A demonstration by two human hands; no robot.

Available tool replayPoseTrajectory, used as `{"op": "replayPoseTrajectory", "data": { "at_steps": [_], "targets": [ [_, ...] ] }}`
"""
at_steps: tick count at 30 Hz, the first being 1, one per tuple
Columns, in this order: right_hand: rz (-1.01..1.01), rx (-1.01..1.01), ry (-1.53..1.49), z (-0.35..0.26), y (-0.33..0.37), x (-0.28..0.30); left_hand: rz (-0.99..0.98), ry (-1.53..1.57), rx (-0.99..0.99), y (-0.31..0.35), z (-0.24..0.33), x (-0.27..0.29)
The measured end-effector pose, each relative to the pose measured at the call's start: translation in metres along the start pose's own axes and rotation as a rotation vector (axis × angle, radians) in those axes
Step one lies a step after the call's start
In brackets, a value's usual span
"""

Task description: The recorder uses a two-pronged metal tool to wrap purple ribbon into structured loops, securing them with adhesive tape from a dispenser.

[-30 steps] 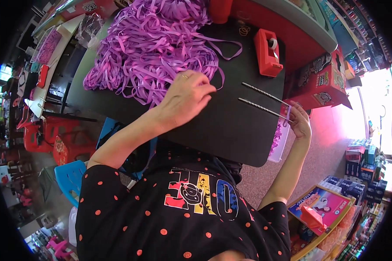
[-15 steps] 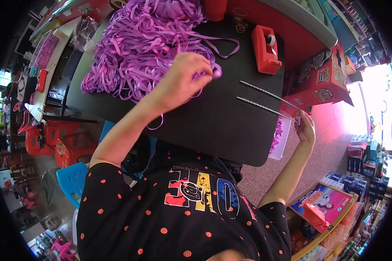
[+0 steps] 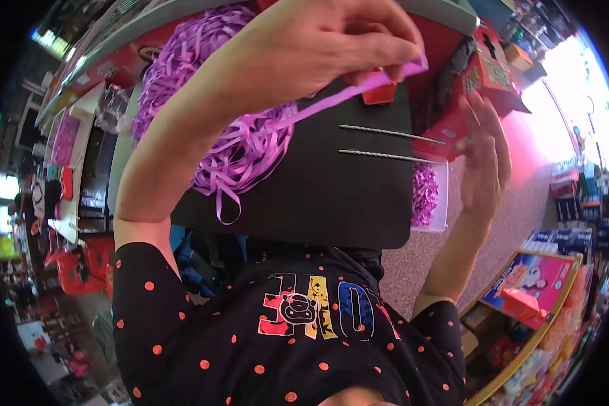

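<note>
My left hand (image 3: 348,44) is raised over the far part of the black table, thumb and fingers closed on the end of a purple ribbon (image 3: 338,99). This strip slants down to a large tangled heap of ribbon (image 3: 250,152), partly covered by my left forearm. Off the table's right edge, my right hand (image 3: 484,149) is lifted with its fingers stretched upward and somewhat blurred; I see nothing held in it. Near it, two twisted metal rods (image 3: 389,131) lie side by side, their tips reaching past the edge.
Beside the right edge of the black table (image 3: 331,203), a clear plastic box (image 3: 444,203) holds small purple pieces. A red tape dispenser (image 3: 379,93) is mostly behind my left hand. A red carton (image 3: 487,74) stands at the far right, and a display case (image 3: 521,284) at the near right.
My left hand has moved right and up, drawing a ribbon strip out of the heap. My right hand has come away from the rod's end, and its fingers have straightened.
</note>
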State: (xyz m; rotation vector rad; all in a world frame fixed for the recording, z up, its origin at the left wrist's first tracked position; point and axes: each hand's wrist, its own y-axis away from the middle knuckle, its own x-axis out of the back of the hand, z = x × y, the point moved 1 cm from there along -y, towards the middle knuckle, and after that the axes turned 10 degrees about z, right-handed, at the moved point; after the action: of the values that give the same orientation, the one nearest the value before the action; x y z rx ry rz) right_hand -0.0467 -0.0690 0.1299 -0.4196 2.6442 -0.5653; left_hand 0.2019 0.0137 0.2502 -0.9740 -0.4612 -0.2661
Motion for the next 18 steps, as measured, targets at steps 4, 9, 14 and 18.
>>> {"op": "replayPoseTrajectory", "data": {
  "at_steps": [4,9,14,18],
  "targets": [
    [-0.139,-0.127,-0.443,-0.028,-0.002,-0.057,0.002,0.227,0.654,-0.023,-0.008,-0.038],
    [-0.183,-0.291,0.144,-0.013,0.006,-0.033,0.0,-0.104,0.599,0.006,-0.022,-0.044],
    [-0.227,-0.345,0.399,-0.015,0.034,0.0,-0.31,-0.326,0.705,0.099,-0.049,-0.024],
    [-0.146,-0.258,0.047,-0.044,0.054,0.072,-0.371,-0.502,0.598,0.16,-0.061,-0.013]
  ]
}}
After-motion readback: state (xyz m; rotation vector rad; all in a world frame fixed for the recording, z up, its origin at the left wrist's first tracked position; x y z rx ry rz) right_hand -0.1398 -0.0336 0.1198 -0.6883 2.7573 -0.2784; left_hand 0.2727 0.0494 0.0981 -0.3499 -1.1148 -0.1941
